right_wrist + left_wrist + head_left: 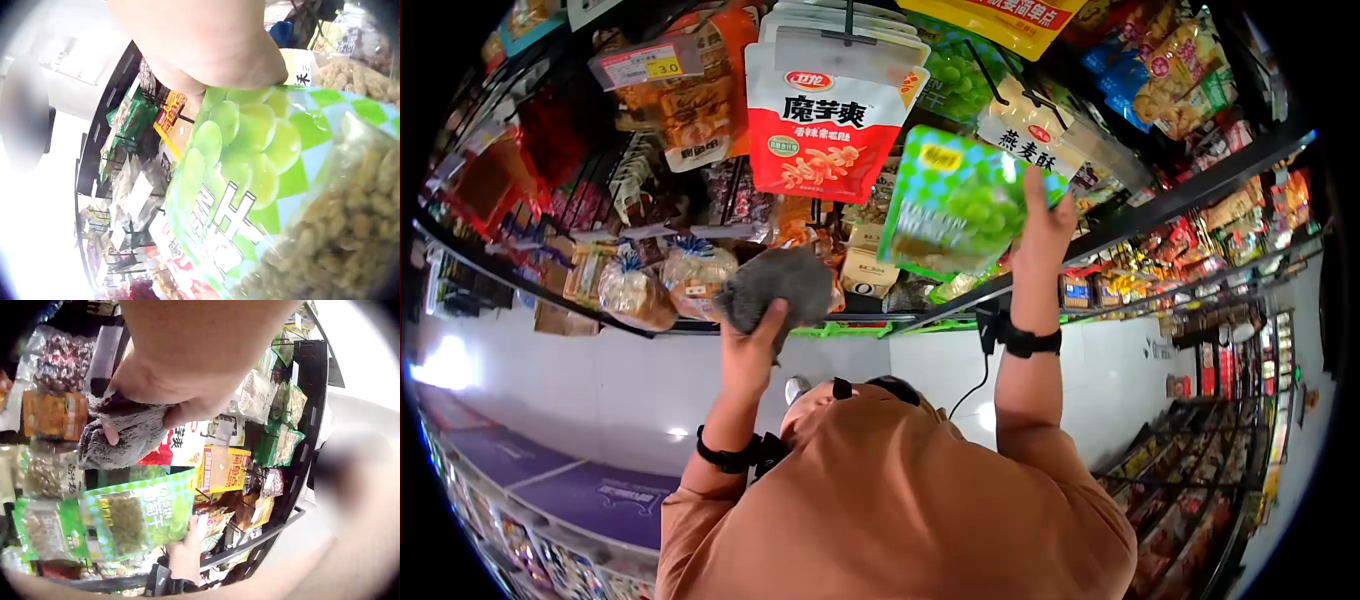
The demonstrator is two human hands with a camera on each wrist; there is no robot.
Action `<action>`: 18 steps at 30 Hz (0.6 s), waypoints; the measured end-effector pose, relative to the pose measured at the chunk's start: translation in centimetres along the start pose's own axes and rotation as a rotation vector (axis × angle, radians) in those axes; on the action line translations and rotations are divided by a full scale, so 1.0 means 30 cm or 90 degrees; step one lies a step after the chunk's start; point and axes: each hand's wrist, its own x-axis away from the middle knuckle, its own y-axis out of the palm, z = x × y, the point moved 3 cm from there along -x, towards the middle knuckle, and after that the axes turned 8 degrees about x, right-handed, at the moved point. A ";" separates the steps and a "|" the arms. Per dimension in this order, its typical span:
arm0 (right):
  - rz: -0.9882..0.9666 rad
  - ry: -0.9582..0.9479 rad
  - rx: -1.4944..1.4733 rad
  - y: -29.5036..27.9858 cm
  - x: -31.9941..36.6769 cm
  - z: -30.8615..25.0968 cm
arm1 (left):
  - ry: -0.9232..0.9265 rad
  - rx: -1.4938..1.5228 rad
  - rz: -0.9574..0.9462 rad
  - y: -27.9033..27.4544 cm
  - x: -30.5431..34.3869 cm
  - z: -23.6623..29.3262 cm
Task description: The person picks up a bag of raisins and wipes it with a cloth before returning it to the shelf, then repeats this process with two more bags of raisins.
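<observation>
A grey cloth (785, 287) is bunched in my left hand (750, 345), its thumb over the cloth, below the hanging snack bags. In the left wrist view the fingers grip the same cloth (128, 434). My right hand (1041, 228) pinches the edge of a green raisin bag (965, 200) with grapes printed on it. The right wrist view shows this bag (250, 156) close up, raisins visible through its clear window, with the hand (206, 50) at its edge; the fingertips are hidden there.
A red and white snack bag (820, 130) hangs between the hands. Bread bags (700, 275) and a small carton (868, 272) sit lower down. A black shelf rail (1190, 200) runs along the right, and packed shelves (1200, 470) stand behind on the right.
</observation>
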 end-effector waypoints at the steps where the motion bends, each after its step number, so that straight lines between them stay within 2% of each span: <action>1: 0.027 -0.013 -0.017 -0.002 -0.015 -0.003 | -0.025 0.009 0.038 -0.042 -0.002 0.002; 2: 0.052 -0.026 -0.034 -0.004 -0.026 -0.006 | -0.033 0.012 0.029 -0.065 -0.001 0.005; 4: 0.064 -0.053 -0.034 0.004 -0.045 -0.028 | -0.090 0.031 0.085 -0.114 0.013 0.005; 10: 0.080 -0.126 0.019 0.020 -0.034 -0.027 | -0.139 0.022 0.059 -0.181 0.050 -0.037; 14: 0.026 -0.084 0.040 0.034 0.122 -0.019 | -0.138 0.041 0.055 -0.189 0.036 -0.031; 16: 0.117 0.003 -0.101 0.019 0.187 -0.040 | -0.119 -0.044 -0.015 -0.162 0.022 -0.006; 17: 0.132 0.037 -0.137 0.009 0.213 -0.060 | -0.063 -0.036 -0.056 -0.149 0.009 -0.012; 18: 0.145 0.074 -0.173 -0.001 0.235 -0.077 | -0.071 -0.043 -0.042 -0.142 0.002 -0.019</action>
